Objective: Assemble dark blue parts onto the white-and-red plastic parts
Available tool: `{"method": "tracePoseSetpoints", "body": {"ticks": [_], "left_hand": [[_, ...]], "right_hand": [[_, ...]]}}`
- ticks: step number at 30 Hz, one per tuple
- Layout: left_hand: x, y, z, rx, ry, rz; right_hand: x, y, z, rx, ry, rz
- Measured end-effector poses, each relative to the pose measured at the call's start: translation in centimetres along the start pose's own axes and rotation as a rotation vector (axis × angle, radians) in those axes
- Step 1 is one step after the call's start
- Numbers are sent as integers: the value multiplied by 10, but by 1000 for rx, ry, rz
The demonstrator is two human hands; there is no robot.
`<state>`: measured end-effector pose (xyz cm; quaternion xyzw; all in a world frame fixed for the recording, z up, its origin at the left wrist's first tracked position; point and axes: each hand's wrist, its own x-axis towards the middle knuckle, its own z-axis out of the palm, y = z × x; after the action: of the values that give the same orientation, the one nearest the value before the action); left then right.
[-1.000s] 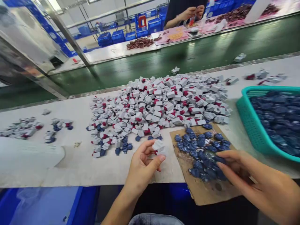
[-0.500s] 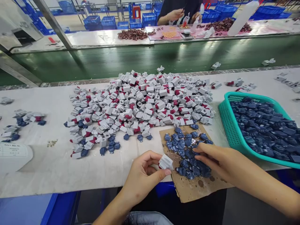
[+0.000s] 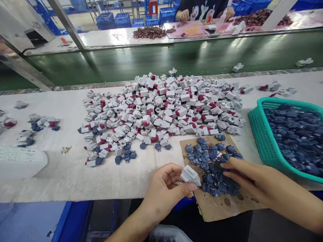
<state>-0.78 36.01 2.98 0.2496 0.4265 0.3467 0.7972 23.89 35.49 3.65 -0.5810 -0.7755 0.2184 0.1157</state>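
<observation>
My left hand (image 3: 168, 188) is closed on a light grey plastic part (image 3: 190, 175), pinched between thumb and fingers just left of the cardboard (image 3: 214, 211). Over that cardboard, my right hand (image 3: 248, 178) reaches into a loose heap of dark blue plastic parts (image 3: 212, 178). Its thumb and forefinger close around a dark blue part, mostly hidden among the others. Farther back lies a big pile of grey plastic parts (image 3: 166, 111), many with dark red pieces in them.
A green basket (image 3: 262, 144) full of dark blue parts stands at the right. Small clusters of parts (image 3: 45, 122) and a white labelled bottle (image 3: 22, 161) lie at left. Beyond the table runs a green conveyor belt (image 3: 151, 60). A co-worker's hand (image 3: 183, 15) rests at the opposite bench.
The view has swung slightly left, so things appear farther right. The grey part has tilted in my left hand. My right fingers have shifted slightly right in the blue heap.
</observation>
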Motion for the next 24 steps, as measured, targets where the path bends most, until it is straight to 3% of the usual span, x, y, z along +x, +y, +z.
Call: {"method": "tracePoseSetpoints", "body": {"ticks": [2, 5, 8, 12, 19, 24], "left_hand": [[-1, 0, 4, -22, -7, 7], [-2, 0, 9, -53, -21, 30], [-4, 1, 11, -105, -37, 54], [-7, 2, 14, -163, -61, 52], [-5, 2, 15, -172, -49, 45], [-7, 1, 8, 8, -24, 68]], "right_hand": [[-2, -10, -2, 96, 65, -43], [-3, -36, 1, 170, 310, -91], [-2, -60, 6, 220, 378, -127], [1, -71, 10, 239, 364, -153], [-1, -66, 12, 226, 328, -166], [0, -59, 3, 326, -3, -182]]}}
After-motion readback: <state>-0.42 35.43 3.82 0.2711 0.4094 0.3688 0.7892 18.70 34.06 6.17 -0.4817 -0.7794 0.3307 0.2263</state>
